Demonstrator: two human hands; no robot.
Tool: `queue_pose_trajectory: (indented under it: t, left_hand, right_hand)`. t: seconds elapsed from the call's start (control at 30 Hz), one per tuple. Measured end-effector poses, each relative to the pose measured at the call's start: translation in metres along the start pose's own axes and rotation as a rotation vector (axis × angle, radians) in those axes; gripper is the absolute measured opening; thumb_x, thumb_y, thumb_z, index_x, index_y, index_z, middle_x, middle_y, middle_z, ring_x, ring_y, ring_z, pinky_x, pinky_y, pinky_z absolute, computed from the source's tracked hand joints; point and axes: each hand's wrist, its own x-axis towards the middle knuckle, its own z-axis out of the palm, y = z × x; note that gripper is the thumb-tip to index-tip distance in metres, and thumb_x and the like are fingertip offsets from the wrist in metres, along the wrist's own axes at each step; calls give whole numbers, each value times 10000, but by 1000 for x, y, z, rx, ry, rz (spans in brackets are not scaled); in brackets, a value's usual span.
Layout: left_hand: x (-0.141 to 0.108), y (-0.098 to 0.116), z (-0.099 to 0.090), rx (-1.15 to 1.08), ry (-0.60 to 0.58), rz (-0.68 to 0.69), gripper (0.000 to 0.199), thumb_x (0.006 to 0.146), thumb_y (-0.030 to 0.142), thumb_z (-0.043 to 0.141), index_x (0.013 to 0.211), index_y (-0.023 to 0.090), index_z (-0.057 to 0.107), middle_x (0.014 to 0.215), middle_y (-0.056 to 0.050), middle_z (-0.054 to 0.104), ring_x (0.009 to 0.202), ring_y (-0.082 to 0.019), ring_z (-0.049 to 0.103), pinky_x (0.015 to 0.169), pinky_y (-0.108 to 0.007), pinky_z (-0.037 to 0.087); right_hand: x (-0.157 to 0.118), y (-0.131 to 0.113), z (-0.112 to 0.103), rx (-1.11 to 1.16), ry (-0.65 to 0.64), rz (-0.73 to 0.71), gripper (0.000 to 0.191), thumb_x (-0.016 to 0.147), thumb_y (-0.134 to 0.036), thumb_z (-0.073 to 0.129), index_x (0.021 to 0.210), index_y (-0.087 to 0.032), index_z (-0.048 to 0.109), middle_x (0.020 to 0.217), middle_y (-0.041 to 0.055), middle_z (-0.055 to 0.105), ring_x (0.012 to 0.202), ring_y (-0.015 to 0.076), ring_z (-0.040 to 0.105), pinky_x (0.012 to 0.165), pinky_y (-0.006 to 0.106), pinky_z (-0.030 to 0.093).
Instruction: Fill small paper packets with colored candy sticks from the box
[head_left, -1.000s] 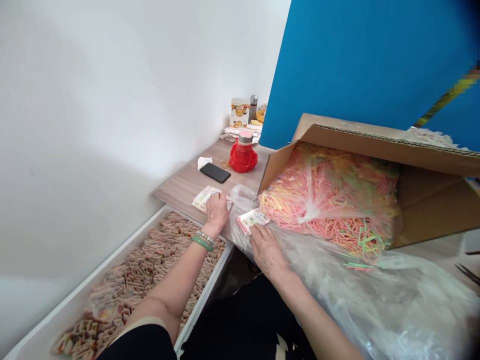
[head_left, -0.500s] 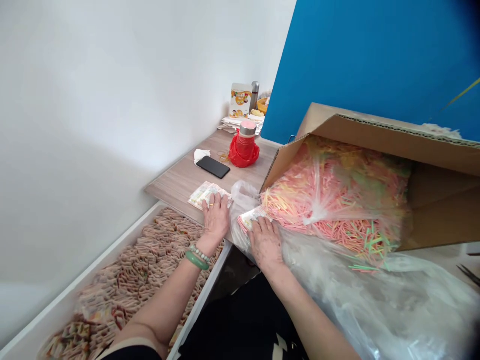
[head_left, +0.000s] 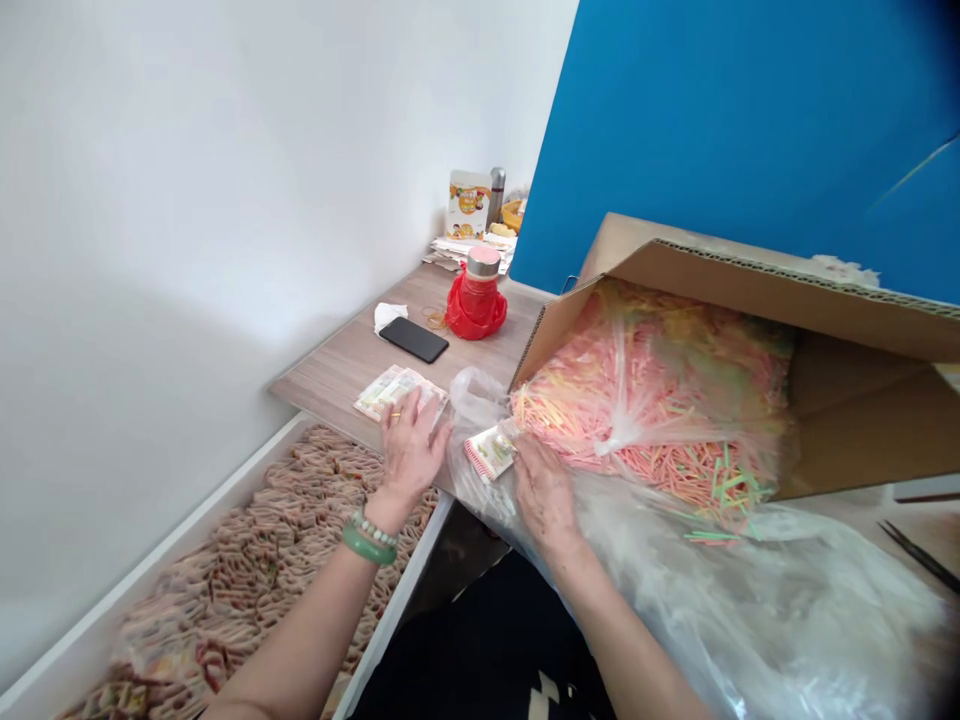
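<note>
My left hand [head_left: 411, 448] has its fingers spread at the near edge of some printed packets [head_left: 390, 390], which lie overlapping on the wood-grain table. A green bangle and a beaded bracelet are on that wrist. My right hand [head_left: 546, 490] is open, fingers stretched out, at the right side of a small stack of printed packets [head_left: 491, 452] with a red-striped edge. That stack lies on clear plastic [head_left: 480, 395]. Just beyond it, a clear bag of thin pink, yellow and green strips [head_left: 660, 400] bulges from a cardboard box [head_left: 855, 420].
Below left, a white-rimmed drawer [head_left: 172, 560] holds many small pale pieces in rows. On the table [head_left: 330, 365] are a black phone [head_left: 414, 340], white tissue [head_left: 390, 316] and a jar in a red bag [head_left: 477, 308]. Clear plastic sheeting [head_left: 735, 610] and dark tongs [head_left: 921, 555] lie at right.
My left hand has drawn back a little, uncovering more of the packets under it. My right hand has slid off its stack to the right. The whole view has shifted slightly.
</note>
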Motion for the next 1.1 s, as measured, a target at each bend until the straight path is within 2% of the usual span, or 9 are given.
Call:
queue_pose_trajectory:
  t: [0.13,0.27,0.4,0.5,0.57,0.67,0.87,0.97,1.1]
  left_hand:
    - [-11,45,-7,-800,-392,-264,550,915,661,538,798,166,747,778,-98,723,771,-255,685,774,-388,544]
    - [-13,79,3,-1349,-644,-518,434,705,557,834,775,138,747,701,-53,705,671,-179,635,675,-302,513]
    - [-17,94,13,-1353,-648,-580,366,562,378,928,775,126,768,717,-41,730,670,-155,634,672,-265,509]
    - [-26,107,21,-1312,-539,-613,366,554,378,921,792,139,779,704,-23,729,652,-145,627,646,-252,505]
    - [-34,120,27,-1325,-499,-592,342,559,359,917,795,153,779,719,-13,731,681,-147,636,662,-250,513]
    - [-44,145,36,-1342,-516,-568,291,561,341,918,723,171,746,666,16,696,638,-132,614,622,-238,502]
    - [-63,183,60,-1231,-819,-588,387,519,363,935,802,158,767,707,-32,740,641,-183,657,633,-295,530]
    - [-72,197,77,-1089,-833,-400,311,657,408,844,849,172,778,748,-49,753,702,-218,675,684,-343,547]
    - [-87,223,98,-742,-792,327,160,838,263,634,739,203,744,866,-82,764,875,-254,676,880,-430,534]
  right_hand:
    - [-7,-7,-25,-42,85,-135,379,1000,-166,458,1290,-256,685,1335,95,692,1278,274,606,1137,500,440]
    - [-24,-10,-46,-137,-25,-267,460,954,-94,499,1350,-279,643,1469,87,604,1414,284,497,1192,531,382]
    - [-47,-2,-63,-31,-85,-156,477,964,-126,482,1413,-255,578,1561,111,503,1473,288,423,1190,514,394]
    - [-60,5,-72,269,1,175,520,942,-263,546,1459,-228,497,1487,139,557,1329,271,562,1088,455,497]
    - [-64,11,-75,521,30,440,494,869,-313,618,1353,-232,561,1277,100,676,1060,231,671,921,383,564]
    - [-65,22,-80,825,7,680,142,798,-322,634,893,-217,654,760,-14,639,668,150,567,641,275,483]
    - [-85,47,-114,786,67,640,182,815,-297,596,657,-224,546,611,-53,470,609,125,448,596,257,362]
    - [-99,77,-145,648,65,531,143,869,-250,550,831,-236,688,762,-21,653,739,154,587,712,275,456]
    - [-109,138,-185,110,81,456,256,922,-149,500,933,-217,747,974,56,729,955,206,628,895,335,472]
